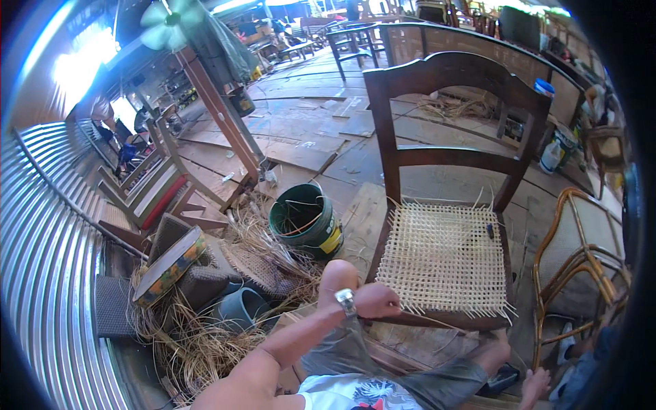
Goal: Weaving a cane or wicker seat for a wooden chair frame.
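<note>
My left hand (377, 301), with a metal watch (346, 301) on its wrist, is closed at the front left corner of a dark wooden chair (454, 160). From the fist a thin cane strand (437, 322) runs right along the front rail toward my knee. Pale open-weave cane (437, 256) covers the seat, with loose ends sticking out around its edges. A small dark object (490, 231) lies on the weave at the right. Low at the right, beyond my knee, my right hand (536, 386) has its fingers drawn together; what they hold is too small to make out.
A dark green bucket (318, 229) with cane strands in it stands left of the chair. Heaped loose cane (198, 352) surrounds a grey-blue bucket (242, 306). A rattan-framed chair (577, 246) is close on the right, with another person's legs (591, 365) beside it. A wooden post (222, 116) rises behind.
</note>
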`<control>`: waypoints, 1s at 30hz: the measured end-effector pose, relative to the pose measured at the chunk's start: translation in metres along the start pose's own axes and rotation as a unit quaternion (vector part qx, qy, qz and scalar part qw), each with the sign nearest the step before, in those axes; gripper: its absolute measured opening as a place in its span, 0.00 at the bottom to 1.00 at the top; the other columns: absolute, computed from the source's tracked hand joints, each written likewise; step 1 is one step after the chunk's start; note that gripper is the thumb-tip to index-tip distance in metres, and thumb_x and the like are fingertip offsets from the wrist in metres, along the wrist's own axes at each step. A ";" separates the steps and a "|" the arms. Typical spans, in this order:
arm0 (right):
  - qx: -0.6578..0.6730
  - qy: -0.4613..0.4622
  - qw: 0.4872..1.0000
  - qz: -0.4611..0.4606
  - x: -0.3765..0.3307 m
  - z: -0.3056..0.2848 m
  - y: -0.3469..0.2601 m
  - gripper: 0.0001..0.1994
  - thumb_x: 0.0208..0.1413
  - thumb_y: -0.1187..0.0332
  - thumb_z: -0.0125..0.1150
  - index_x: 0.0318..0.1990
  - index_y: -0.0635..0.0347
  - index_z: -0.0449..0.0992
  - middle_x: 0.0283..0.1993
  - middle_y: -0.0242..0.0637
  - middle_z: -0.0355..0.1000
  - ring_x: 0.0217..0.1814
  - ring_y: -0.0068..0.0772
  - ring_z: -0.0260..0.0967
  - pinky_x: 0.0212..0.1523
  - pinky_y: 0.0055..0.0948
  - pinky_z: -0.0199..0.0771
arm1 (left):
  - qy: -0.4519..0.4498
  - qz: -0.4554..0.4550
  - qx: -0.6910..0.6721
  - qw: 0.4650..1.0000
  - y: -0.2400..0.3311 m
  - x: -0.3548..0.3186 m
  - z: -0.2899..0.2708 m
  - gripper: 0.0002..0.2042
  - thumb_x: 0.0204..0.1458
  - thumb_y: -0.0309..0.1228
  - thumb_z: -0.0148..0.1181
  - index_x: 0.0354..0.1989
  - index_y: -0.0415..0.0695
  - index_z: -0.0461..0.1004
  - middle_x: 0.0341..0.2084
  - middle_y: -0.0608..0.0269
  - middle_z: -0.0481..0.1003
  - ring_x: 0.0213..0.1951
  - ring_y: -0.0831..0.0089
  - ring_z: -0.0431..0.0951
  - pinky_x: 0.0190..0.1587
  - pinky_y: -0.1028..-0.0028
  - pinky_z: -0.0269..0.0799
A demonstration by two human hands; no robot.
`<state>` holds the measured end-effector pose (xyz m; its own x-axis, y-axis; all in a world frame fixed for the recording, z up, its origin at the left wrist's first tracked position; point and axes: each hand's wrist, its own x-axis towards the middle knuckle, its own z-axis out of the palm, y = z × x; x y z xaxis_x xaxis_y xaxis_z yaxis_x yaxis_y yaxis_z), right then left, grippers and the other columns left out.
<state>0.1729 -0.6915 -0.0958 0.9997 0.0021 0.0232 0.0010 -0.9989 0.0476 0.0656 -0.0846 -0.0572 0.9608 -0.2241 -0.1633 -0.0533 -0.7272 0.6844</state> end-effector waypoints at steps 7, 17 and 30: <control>0.462 -0.108 0.861 -0.184 -0.085 -0.069 -0.223 0.21 0.61 0.64 0.62 0.57 0.65 0.70 0.48 0.46 0.73 0.47 0.38 0.71 0.48 0.39 0.71 | -0.115 0.161 -0.100 0.975 0.085 0.044 0.088 0.13 0.54 0.40 0.61 0.34 0.41 0.79 0.25 0.49 0.77 0.28 0.54 0.78 0.33 0.61 0.72; 0.489 -0.063 0.861 -0.124 -0.078 0.049 -0.127 0.14 0.67 0.55 0.53 0.48 0.56 0.75 0.31 0.35 0.74 0.29 0.31 0.69 0.34 0.36 0.72 | 0.121 0.150 -0.457 0.868 0.170 -0.010 -0.049 0.17 0.64 0.40 0.57 0.53 0.40 0.74 0.39 0.59 0.80 0.33 0.75 0.77 0.34 0.74 0.70; 0.590 -0.116 0.797 0.049 -0.108 0.002 -0.173 0.10 0.69 0.67 0.51 0.35 0.61 0.71 0.23 0.28 0.64 0.25 0.17 0.60 0.25 0.24 0.60 | -0.204 0.306 -0.558 0.744 0.256 -0.043 -0.099 0.40 0.56 0.63 0.53 0.63 0.39 0.67 0.50 0.48 0.78 0.37 0.77 0.76 0.32 0.85 0.67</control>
<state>0.0650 -0.5194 -0.1088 0.9736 0.0496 -0.2230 -0.1932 -0.3424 -0.9195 0.0371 -0.1972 0.1952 0.6758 -0.6350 0.3743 0.0308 0.5316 0.8464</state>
